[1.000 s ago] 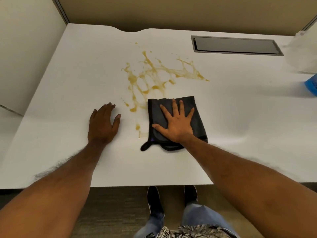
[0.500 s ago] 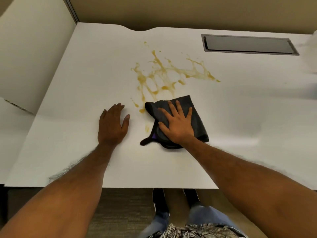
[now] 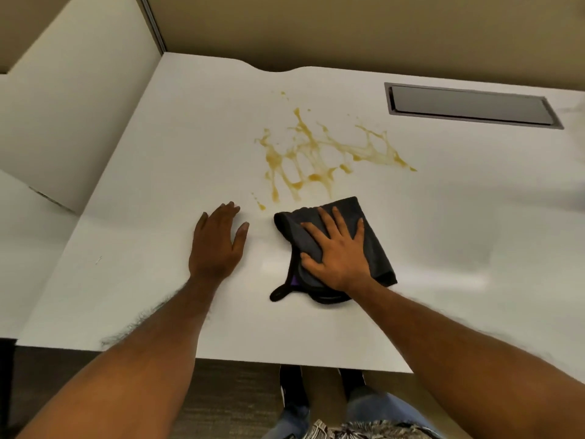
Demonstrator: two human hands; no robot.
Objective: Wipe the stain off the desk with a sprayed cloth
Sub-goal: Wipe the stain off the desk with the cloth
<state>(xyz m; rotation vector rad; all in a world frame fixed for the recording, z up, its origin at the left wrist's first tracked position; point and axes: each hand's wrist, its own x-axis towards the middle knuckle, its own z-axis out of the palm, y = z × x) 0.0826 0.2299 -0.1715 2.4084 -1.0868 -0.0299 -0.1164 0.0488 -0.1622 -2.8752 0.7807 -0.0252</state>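
A yellow-brown stain (image 3: 316,156) spreads in streaks across the middle of the white desk (image 3: 158,185). Just below its near edge lies a folded dark grey cloth (image 3: 370,236) with a purple tag. My right hand (image 3: 335,251) presses flat on the cloth, fingers spread. To the left of the cloth, my left hand (image 3: 218,245) rests palm down on the bare desk, holding nothing. A small drop of stain (image 3: 261,205) lies between the left hand and the cloth.
A dark rectangular cable hatch (image 3: 471,106) is set into the desk at the back right. Beige partition walls (image 3: 79,99) close in the left and back sides. The desk's front edge runs below my forearms, with my shoes on the floor beneath.
The cloth under my right hand has slid over the lowest drips of the stain, and they no longer show on the desk. The left hand has stayed flat. The view has shifted left.
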